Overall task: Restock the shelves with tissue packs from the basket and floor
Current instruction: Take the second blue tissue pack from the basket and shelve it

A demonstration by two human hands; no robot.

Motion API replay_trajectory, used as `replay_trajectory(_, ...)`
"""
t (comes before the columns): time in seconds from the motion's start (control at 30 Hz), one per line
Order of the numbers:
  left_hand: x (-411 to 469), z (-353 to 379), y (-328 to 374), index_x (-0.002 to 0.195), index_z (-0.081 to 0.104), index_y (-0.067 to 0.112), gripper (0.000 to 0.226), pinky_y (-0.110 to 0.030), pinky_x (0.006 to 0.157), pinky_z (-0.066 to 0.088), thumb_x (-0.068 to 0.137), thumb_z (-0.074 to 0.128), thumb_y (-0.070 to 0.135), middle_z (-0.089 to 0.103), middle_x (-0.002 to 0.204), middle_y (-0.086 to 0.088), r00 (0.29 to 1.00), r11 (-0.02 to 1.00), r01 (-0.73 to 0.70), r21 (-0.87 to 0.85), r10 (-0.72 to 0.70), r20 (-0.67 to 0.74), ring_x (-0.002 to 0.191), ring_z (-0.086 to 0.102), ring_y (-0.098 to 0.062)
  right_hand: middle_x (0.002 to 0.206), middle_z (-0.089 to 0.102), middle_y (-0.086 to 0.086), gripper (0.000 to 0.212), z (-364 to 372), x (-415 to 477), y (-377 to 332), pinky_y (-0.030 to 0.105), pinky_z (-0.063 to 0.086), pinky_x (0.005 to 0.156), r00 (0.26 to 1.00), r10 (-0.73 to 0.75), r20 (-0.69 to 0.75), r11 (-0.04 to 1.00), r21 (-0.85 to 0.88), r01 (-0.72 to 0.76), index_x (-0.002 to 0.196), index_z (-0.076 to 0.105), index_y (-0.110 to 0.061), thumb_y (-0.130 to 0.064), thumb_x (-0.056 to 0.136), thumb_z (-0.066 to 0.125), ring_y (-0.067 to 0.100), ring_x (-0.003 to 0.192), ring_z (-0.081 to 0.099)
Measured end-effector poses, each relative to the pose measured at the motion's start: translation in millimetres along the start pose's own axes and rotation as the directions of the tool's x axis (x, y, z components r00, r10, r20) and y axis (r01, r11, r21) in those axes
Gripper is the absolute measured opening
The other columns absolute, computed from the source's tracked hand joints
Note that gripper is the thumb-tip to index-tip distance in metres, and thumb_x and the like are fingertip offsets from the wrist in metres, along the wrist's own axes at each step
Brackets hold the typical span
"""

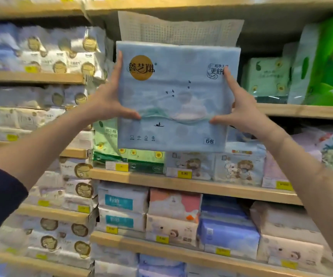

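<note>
Wooden shelves (193, 185) fill view, stocked with tissue packs, yellow price tags (184, 174) on edges. Blue tissue pack (176, 96) held upright at gap in upper shelf, white perforated pack (179, 30) behind. Left hand (109, 96) and right hand (239, 110) clamp pack's side edges, thumbs on front face.

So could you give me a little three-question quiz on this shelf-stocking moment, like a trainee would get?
1. True or false: both hands hold the blue tissue pack.
2. Which colour is the round logo on that pack: A gold, B red, C black?
3. Fill in: the green packs sit to the ___ of the held pack.

Key: 1 true, the left hand and right hand grip its two sides. 2 A. 3 right.
</note>
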State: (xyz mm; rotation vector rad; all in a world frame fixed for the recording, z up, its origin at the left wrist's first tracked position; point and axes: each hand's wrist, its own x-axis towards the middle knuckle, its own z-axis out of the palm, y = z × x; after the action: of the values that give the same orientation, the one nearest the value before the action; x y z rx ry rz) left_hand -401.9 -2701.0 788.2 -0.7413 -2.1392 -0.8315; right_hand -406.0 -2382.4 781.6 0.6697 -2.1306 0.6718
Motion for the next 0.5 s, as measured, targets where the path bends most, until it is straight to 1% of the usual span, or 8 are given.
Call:
replay_trajectory(0.1, 29.6, -17.8, -6.2, 0.143, -0.024, 0.035, 0.14, -0.041, 0.11, 0.037, 0.052, 0.083, 0.035, 0.011, 0.159, 0.004, 0.999, 0.999, -0.039, -0.01, 0.038, -0.031, 0.14, 0.029, -0.013, 0.14, 0.042, 0.01, 0.118, -3.2, 39.1, -3.7, 0.03, 0.039, 0.084, 0.998, -0.018, -0.061, 1.0, -0.021, 0.016, 0.148, 0.002, -0.041, -0.019, 0.065, 0.082, 0.021, 0.094, 0.045)
replay_trajectory(0.17, 46.6, -28.5, -9.4, 0.144, -0.024, 0.032, 0.138, -0.025, 0.104, 0.042, 0.056, 0.083, 0.027, 0.011, 0.157, 0.008, 0.995, 0.998, -0.068, -0.015, 0.067, -0.078, 0.138, 0.029, -0.008, 0.135, 0.043, 0.012, 0.116, -5.9, 63.4, -8.3, 0.029, 0.037, 0.083, 0.995, -0.043, -0.088, 0.999, -0.026, 0.041, 0.147, 0.002, -0.041, -0.02, 0.066, 0.081, 0.024, 0.101, 0.046)
replay_trajectory(0.2, 54.9, -33.8, -12.1, 0.144, -0.024, 0.029, 0.137, -0.015, 0.099, 0.042, 0.058, 0.083, 0.023, 0.012, 0.156, 0.009, 0.991, 0.996, -0.088, -0.015, 0.087, -0.101, 0.137, 0.028, -0.005, 0.135, 0.043, 0.012, 0.115, -6.8, 74.6, -11.0, 0.028, 0.036, 0.081, 0.993, -0.058, -0.1, 0.998, -0.036, 0.055, 0.147, 0.001, -0.041, -0.021, 0.067, 0.081, 0.025, 0.1, 0.045)
replay_trajectory(0.23, 62.0, -38.7, -14.2, 0.145, -0.023, 0.026, 0.136, -0.011, 0.097, 0.041, 0.059, 0.082, 0.021, 0.012, 0.157, 0.007, 0.988, 0.994, -0.109, -0.019, 0.106, -0.117, 0.137, 0.028, -0.004, 0.135, 0.043, 0.012, 0.116, -7.4, 85.0, -13.9, 0.028, 0.035, 0.079, 0.991, -0.074, -0.11, 0.996, -0.054, 0.068, 0.147, 0.001, -0.04, -0.022, 0.067, 0.082, 0.025, 0.097, 0.045)
replay_trajectory(0.3, 76.0, -49.5, -23.3, 0.145, -0.024, 0.026, 0.135, -0.018, 0.1, 0.041, 0.061, 0.082, 0.02, 0.014, 0.158, 0.004, 0.982, 0.992, -0.126, -0.007, 0.124, -0.143, 0.138, 0.03, -0.007, 0.137, 0.043, 0.014, 0.117, -6.7, 105.5, -19.9, 0.03, 0.037, 0.081, 0.987, -0.106, -0.123, 0.992, -0.088, 0.095, 0.148, 0.0, -0.039, -0.023, 0.066, 0.082, 0.028, 0.098, 0.045)
replay_trajectory(0.33, 83.3, -55.1, -29.3, 0.145, -0.024, 0.027, 0.134, -0.02, 0.099, 0.042, 0.063, 0.082, 0.019, 0.018, 0.157, 0.004, 0.98, 0.992, -0.122, 0.005, 0.122, -0.159, 0.137, 0.033, -0.007, 0.139, 0.043, 0.014, 0.117, -5.7, 115.9, -22.5, 0.033, 0.039, 0.084, 0.985, -0.117, -0.124, 0.99, -0.093, 0.106, 0.148, 0.0, -0.038, -0.023, 0.066, 0.082, 0.031, 0.103, 0.047)
replay_trajectory(0.43, 102.8, -69.6, -45.7, 0.145, -0.023, 0.027, 0.133, -0.009, 0.088, 0.045, 0.064, 0.082, 0.016, 0.025, 0.152, 0.009, 0.971, 0.99, -0.144, -0.001, 0.141, -0.192, 0.129, 0.04, -0.001, 0.141, 0.042, 0.012, 0.119, -0.7, 144.2, -29.9, 0.041, 0.041, 0.098, 0.983, -0.135, -0.127, 0.989, -0.081, 0.126, 0.148, -0.002, -0.038, -0.023, 0.065, 0.083, 0.031, 0.118, 0.047)
replay_trajectory(0.5, 114.8, -77.3, -56.1, 0.146, -0.023, 0.024, 0.133, -0.01, 0.09, 0.045, 0.064, 0.082, 0.018, 0.025, 0.151, 0.01, 0.962, 0.983, -0.186, 0.005, 0.183, -0.202, 0.126, 0.04, 0.005, 0.143, 0.041, 0.009, 0.12, 4.9, 159.9, -34.3, 0.044, 0.039, 0.104, 0.979, -0.146, -0.144, 0.988, -0.066, 0.138, 0.148, -0.002, -0.037, -0.022, 0.065, 0.083, 0.028, 0.125, 0.045)
